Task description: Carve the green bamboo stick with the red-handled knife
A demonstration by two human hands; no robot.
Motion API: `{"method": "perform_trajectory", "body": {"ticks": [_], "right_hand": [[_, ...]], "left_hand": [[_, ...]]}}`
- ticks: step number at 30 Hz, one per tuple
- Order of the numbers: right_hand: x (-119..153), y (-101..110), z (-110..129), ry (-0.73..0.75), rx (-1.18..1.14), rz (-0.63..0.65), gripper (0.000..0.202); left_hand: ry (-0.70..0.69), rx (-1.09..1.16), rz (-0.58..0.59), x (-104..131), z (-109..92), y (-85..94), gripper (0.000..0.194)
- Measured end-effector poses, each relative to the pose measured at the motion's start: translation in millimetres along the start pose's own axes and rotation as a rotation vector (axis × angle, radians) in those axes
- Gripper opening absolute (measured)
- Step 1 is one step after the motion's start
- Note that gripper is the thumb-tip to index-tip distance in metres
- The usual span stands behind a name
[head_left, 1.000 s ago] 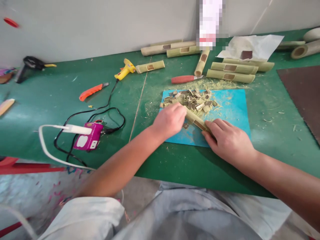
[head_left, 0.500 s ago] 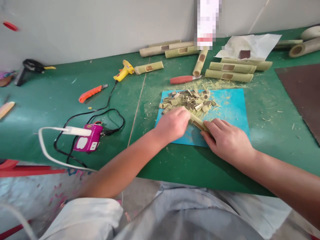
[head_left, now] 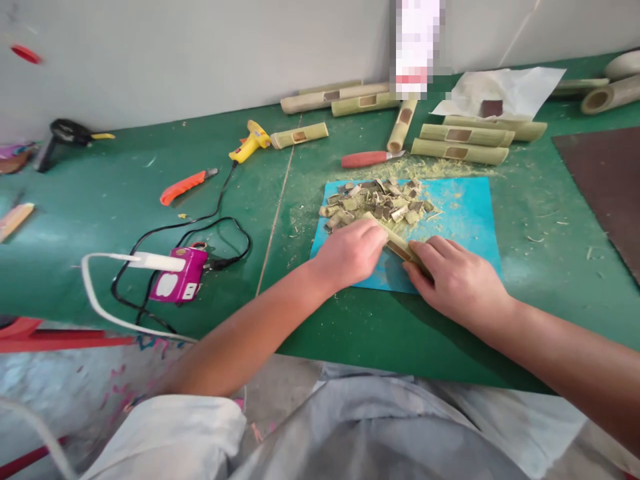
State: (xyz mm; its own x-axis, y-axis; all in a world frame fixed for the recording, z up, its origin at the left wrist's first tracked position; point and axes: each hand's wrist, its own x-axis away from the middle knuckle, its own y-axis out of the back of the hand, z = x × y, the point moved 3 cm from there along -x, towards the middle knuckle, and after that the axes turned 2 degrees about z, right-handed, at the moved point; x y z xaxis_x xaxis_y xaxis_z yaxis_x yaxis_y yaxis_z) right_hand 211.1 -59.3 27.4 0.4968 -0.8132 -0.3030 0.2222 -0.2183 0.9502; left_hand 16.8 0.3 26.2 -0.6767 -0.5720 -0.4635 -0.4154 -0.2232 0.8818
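Observation:
A short bamboo tube (head_left: 399, 246) with a rectangular opening lies slantwise over the blue sheet (head_left: 465, 230), its upper left end showing past my fingers. My left hand (head_left: 353, 251) is closed at the tube's left part, knuckles up; whether something small is also inside its fingers is hidden. Around the lower right end wraps my right hand (head_left: 453, 277), thumb on the near side. Just beyond my left hand, a heap of bamboo chips and shavings (head_left: 385, 203) covers the back left of the sheet. A red-handled knife (head_left: 365, 159) lies behind the heap.
Several notched bamboo tubes (head_left: 460, 151) lie along the back of the green table (head_left: 330, 333). On the left are a yellow heat tool (head_left: 246, 147), an orange utility knife (head_left: 184, 189), and a magenta power adapter (head_left: 179, 275) with cables. A dark mat (head_left: 605, 187) lies right.
My left hand has shifted slightly right and down along the bamboo tube, toward its opening. My right hand keeps its hold. The whole view has drifted a little.

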Motion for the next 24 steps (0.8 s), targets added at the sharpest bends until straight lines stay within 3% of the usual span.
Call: {"method": "perform_trajectory", "body": {"ticks": [4,8,11,14,18,21,24], "right_hand": [[-1,1,0,-0.001,-0.005,-0.021,0.025],[-1,1,0,-0.008,-0.009,-0.009,0.025],[0,2,1,-0.009,0.005,-0.030,0.025],[0,2,3,-0.007,0.037,-0.044,0.024],[0,1,5,-0.006,0.038,-0.039,0.025],[0,1,5,0.008,0.006,-0.027,0.024],[0,1,5,0.012,-0.004,-0.035,0.023]], "left_hand": [[0.061,0.014,-0.062,0,4,1.0,0.025],[-0.008,0.011,-0.016,0,3,0.3,0.025],[0.056,-0.021,-0.083,1,6,4.2,0.024],[0.005,-0.011,-0.018,1,7,3.2,0.026],[0.061,-0.015,-0.082,3,11,4.8,0.024],[0.044,0.005,-0.025,3,11,3.9,0.023],[0.098,-0.006,-0.057,4,13,6.9,0.024]]}}
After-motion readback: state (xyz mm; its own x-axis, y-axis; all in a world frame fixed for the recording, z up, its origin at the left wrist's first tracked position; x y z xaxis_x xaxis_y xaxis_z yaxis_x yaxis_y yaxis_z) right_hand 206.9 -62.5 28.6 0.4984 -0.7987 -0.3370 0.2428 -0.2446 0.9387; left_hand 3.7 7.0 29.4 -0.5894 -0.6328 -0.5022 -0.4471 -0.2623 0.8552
